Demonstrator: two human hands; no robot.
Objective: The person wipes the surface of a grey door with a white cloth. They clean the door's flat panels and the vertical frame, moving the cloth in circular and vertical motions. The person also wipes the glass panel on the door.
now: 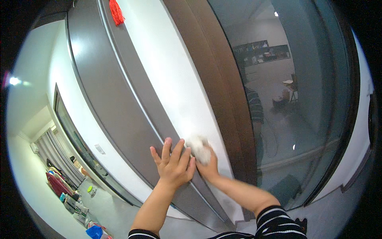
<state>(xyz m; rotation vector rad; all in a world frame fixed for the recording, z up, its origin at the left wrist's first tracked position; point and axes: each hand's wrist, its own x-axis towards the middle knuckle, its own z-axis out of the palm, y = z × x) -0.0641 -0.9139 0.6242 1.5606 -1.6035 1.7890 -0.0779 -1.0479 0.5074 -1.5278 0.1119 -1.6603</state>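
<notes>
My left hand has its fingers spread and lies against the grey door panel, beside the thin silver strip that runs down it. To its right, my right hand is closed on a white cloth, bunched up and slightly blurred. The cloth sits against the narrow white wall strip, close to the edge of the grey panel. My right fingers are partly hidden behind the cloth.
Right of the wall strip stand a brown door frame and a dark glass pane with reflections. A red tassel hangs at the top. At lower left are a light switch, hanging clothes and a blue bag.
</notes>
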